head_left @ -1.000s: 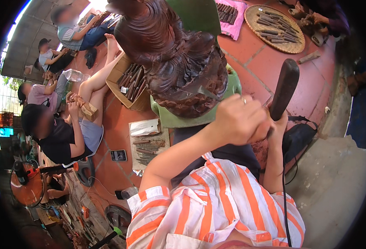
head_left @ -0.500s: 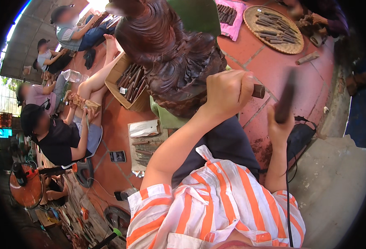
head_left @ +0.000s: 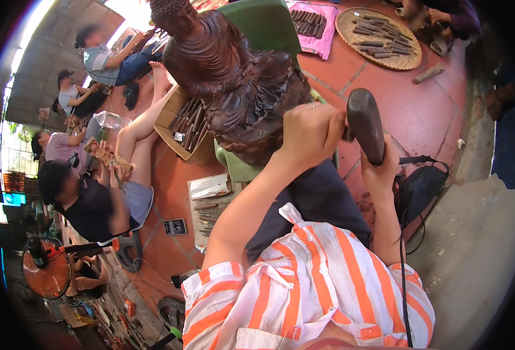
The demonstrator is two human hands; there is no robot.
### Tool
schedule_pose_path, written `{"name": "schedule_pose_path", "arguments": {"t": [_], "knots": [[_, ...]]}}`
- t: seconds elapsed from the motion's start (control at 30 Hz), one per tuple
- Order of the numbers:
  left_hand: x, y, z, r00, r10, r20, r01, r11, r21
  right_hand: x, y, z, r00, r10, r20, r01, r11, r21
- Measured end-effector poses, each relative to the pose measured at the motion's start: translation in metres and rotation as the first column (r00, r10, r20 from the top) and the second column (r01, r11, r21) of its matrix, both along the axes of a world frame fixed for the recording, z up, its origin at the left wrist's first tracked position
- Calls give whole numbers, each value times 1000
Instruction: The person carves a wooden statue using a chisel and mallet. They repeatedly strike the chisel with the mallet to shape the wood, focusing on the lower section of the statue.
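A dark brown carved wooden statue [head_left: 234, 87] of a seated figure stands before my knees on a green chair [head_left: 272, 26]. My left hand [head_left: 311, 133] is closed around a carving chisel [head_left: 348, 133], held against the statue's lower right side. Only the butt of its wooden handle shows; the blade is hidden behind my fist. In my right hand [head_left: 381, 164] is a dark, rounded wooden mallet [head_left: 366, 123], gripped by its lower end. The mallet's head is upright beside the chisel's butt; whether they touch I cannot tell.
Left of the statue is a cardboard box [head_left: 196, 153] of wooden-handled tools. More tools lie on a board [head_left: 208, 217], a round woven tray [head_left: 342, 26] and a pink cloth [head_left: 327, 44]. A phone [head_left: 175, 227] lies on the tiles, a black bag [head_left: 424, 186] at right. Several people sit at left.
The mallet has swung left, up to the chisel's butt. My left hand keeps its grip near the statue's side, and the whole view has shifted slightly.
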State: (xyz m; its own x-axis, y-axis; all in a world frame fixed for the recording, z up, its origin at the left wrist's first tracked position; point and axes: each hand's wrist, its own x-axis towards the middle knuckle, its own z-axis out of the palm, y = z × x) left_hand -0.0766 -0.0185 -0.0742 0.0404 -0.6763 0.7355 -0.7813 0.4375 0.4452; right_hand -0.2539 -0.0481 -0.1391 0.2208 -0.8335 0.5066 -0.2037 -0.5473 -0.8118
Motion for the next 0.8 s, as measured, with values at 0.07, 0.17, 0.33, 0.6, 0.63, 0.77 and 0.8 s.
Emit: {"name": "schedule_pose_path", "arguments": {"t": [0.07,0.17,0.33,0.6,0.63,0.77,0.8], "knots": [[-4,27,1,948,-169,272,185,982,-37,-4,-3,-3,999,-14,36,12,998,56],[-34,71,27,861,-466,203,460,885,78,-8,6,-11,989,25,145,-52,981,187],[12,51,61,867,-360,-344,393,919,30,-14,4,4,970,15,242,-68,974,214],[65,24,85,499,-299,-813,512,859,-2,-24,-11,61,942,167,292,-239,943,231],[62,21,82,509,-271,-817,486,874,13,-24,-14,64,932,190,309,-255,948,188],[69,17,73,519,-287,-805,514,858,26,-22,-17,79,889,274,368,-308,951,36],[71,16,71,526,-285,-801,509,861,28,-21,-17,81,891,293,347,-318,948,16]]}}
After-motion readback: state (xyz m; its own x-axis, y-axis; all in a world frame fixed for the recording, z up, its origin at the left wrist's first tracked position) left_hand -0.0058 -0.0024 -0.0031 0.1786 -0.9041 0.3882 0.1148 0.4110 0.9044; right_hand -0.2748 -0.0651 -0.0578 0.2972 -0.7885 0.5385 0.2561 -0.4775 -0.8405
